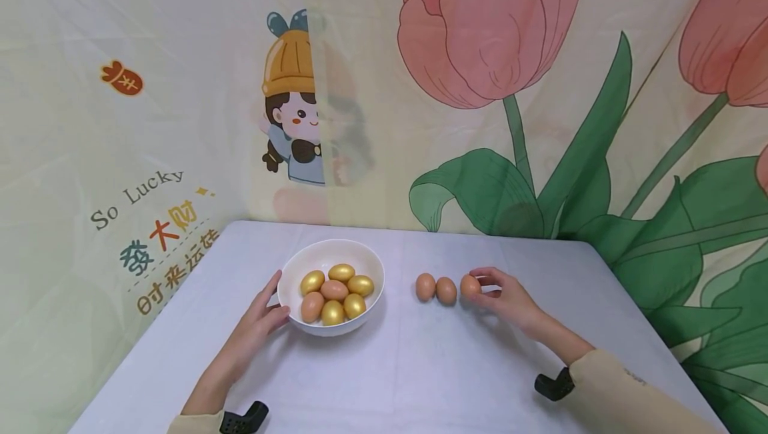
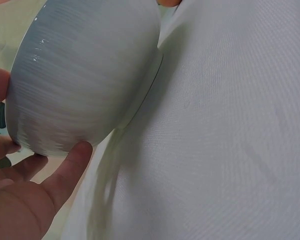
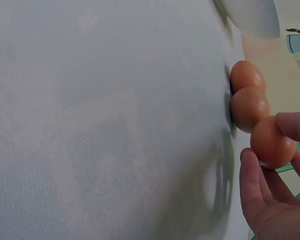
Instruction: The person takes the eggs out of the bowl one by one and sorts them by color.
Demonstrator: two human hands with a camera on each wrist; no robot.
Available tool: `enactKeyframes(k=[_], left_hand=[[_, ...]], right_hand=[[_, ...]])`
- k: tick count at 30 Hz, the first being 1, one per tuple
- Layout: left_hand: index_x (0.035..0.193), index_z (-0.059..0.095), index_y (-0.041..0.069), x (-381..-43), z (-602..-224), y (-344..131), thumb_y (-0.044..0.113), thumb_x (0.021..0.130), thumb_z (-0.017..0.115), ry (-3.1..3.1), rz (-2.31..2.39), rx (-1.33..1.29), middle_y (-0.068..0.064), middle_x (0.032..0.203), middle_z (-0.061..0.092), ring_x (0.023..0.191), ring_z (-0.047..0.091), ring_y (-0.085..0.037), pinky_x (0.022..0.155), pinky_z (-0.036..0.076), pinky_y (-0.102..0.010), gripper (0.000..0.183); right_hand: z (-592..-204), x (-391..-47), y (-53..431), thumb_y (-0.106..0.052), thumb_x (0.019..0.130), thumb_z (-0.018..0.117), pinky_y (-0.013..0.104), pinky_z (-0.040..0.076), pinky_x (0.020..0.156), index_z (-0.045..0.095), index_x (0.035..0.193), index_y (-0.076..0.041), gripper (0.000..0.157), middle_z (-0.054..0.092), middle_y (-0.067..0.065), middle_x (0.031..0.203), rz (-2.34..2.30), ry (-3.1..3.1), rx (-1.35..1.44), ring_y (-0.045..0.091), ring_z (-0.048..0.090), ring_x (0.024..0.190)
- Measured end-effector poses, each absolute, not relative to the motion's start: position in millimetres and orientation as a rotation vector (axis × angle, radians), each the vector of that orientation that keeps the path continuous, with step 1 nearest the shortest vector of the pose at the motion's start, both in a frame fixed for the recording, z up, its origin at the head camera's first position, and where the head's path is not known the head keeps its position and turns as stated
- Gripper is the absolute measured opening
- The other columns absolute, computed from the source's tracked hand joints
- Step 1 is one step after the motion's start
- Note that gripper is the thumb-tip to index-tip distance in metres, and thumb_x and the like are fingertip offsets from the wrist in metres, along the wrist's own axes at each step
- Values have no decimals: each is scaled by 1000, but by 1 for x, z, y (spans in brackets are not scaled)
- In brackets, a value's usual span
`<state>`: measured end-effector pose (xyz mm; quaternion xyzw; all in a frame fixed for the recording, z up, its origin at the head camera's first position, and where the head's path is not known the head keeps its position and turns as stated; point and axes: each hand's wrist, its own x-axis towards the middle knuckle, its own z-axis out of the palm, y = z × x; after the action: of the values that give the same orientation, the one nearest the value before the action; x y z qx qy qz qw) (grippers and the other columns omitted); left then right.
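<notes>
A white bowl (image 1: 331, 330) stands on the left part of the table, holding several gold eggs (image 1: 333, 313) and two brown eggs (image 1: 334, 291). My left hand (image 1: 261, 317) holds the bowl by its left side, thumb and fingers spread round the outer wall; the left wrist view shows the thumb against the bowl (image 2: 85, 75). To the right of the bowl, my right hand (image 1: 507, 297) pinches a brown egg (image 3: 272, 142) between thumb and fingers. Two more brown eggs lie just left of it, one nearer (image 1: 447, 291) and one farther (image 1: 425, 287).
A white cloth (image 1: 384, 387) covers the table, whose far edge lies beyond the bowl. Behind it hangs a printed backdrop (image 1: 360, 87) with tulips and a cartoon figure. Black devices (image 1: 553, 385) are worn at both wrists.
</notes>
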<state>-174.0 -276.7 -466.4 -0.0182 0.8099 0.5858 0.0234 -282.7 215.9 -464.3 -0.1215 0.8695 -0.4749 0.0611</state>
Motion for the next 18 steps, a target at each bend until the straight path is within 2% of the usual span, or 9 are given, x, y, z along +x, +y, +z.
enactKeyframes(k=[7,13,18], left_hand=[[173,7,28,-174,-468,-277,29,111,50,2509,1812,-59,-10,180,2,152,39,-45,121,44,-52,76],[173,7,28,-175,-468,-276,29,111,50,2512,1818,-59,-8,180,2,152,39,-44,121,44,-51,75],[173,7,28,-174,-467,-276,29,111,50,2515,1817,-65,-8,180,2,152,39,-44,121,44,-52,75]], right_hand=[[-476,-283,212,-23,95,82,32,64,79,59,144,-6,57,61,24,142,-1476,2571,-364,30,71,110],[-477,-283,209,-23,94,83,35,65,77,59,144,-8,57,62,24,139,-1448,2610,-327,26,71,104],[-477,-287,207,-24,94,83,32,64,75,61,143,-11,55,64,19,136,-1402,2642,-287,22,69,99]])
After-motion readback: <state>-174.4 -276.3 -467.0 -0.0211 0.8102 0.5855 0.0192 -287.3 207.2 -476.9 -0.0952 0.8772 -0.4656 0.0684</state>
